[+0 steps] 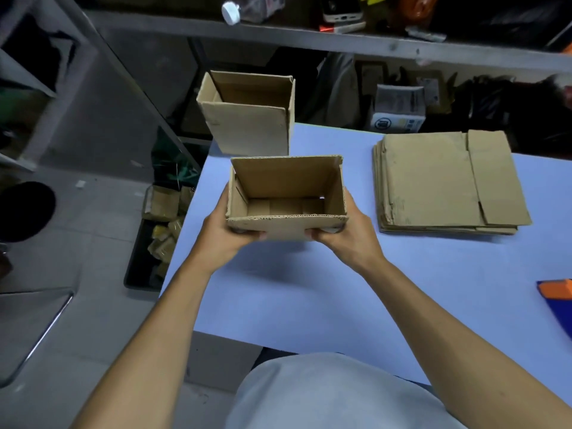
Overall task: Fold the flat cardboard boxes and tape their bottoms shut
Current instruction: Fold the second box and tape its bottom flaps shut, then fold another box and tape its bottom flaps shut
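Observation:
I hold a folded brown cardboard box (pixel 286 181) upright above the blue table (pixel 309 289), its open top facing me. My left hand (pixel 224 230) grips its near left corner and my right hand (pixel 346 235) grips its near right corner, fingers curled under the bottom edge. A second folded box (pixel 247 125) stands at the table's far left corner, open side up. A stack of flat cardboard boxes (pixel 439 184) lies on the right part of the table.
An orange and blue object (pixel 557 294) sits at the table's right edge. A dark bin (pixel 154 243) of small packets stands on the floor left of the table. Cluttered shelves (pixel 340 38) run behind.

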